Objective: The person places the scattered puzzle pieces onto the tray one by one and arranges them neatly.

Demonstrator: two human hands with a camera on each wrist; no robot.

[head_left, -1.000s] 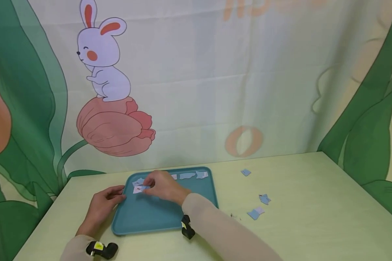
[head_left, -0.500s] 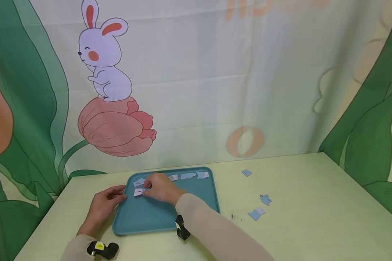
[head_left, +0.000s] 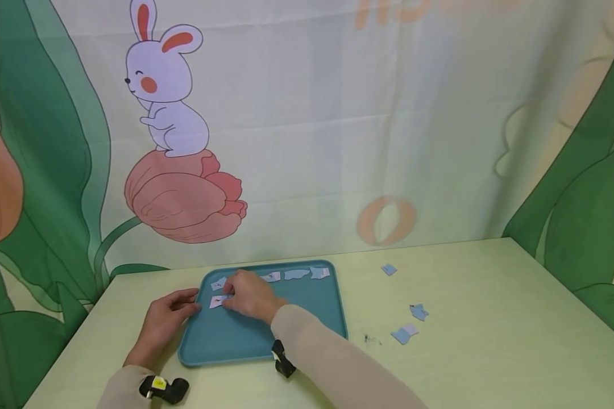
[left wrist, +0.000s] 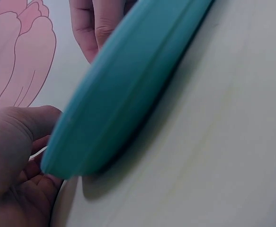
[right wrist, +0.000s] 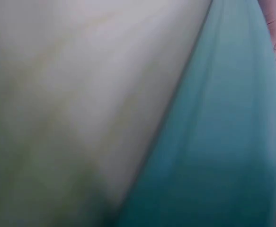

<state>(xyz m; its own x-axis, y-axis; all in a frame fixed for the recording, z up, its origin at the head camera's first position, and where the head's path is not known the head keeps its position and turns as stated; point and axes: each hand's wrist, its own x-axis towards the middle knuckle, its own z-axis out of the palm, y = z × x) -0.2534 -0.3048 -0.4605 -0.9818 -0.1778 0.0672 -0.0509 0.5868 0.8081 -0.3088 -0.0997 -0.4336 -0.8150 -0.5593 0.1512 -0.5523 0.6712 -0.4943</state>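
My right hand [head_left: 251, 294] is over the upper left of a teal tray [head_left: 235, 341], thumb and fingers pinching a small white-and-blue piece of torn paper [head_left: 217, 301] that lies close over the tray surface. Its right part is hidden by the fingers. Just above it lies another piece of paper [head_left: 218, 283], also partly covered. My left hand [head_left: 166, 321] holds the tray's left edge. In the left wrist view, the left thumb [left wrist: 40, 118] lies at the tray rim [left wrist: 76, 104], with curled fingers below the edge.
Along the tray's back lie more torn pieces [head_left: 297, 274], including one at the back right corner [head_left: 319, 273]. On the table [head_left: 465, 352] to the right are a small blue piece [head_left: 389, 269], a crumpled-looking one [head_left: 418, 312] and a blue-and-pink one [head_left: 404, 333]. A printed curtain [head_left: 297, 142] hangs behind.
My right hand has lowered the pinched paper piece slightly and set it apart from the piece above, which shows more now. The left hand stays at the tray's edge.
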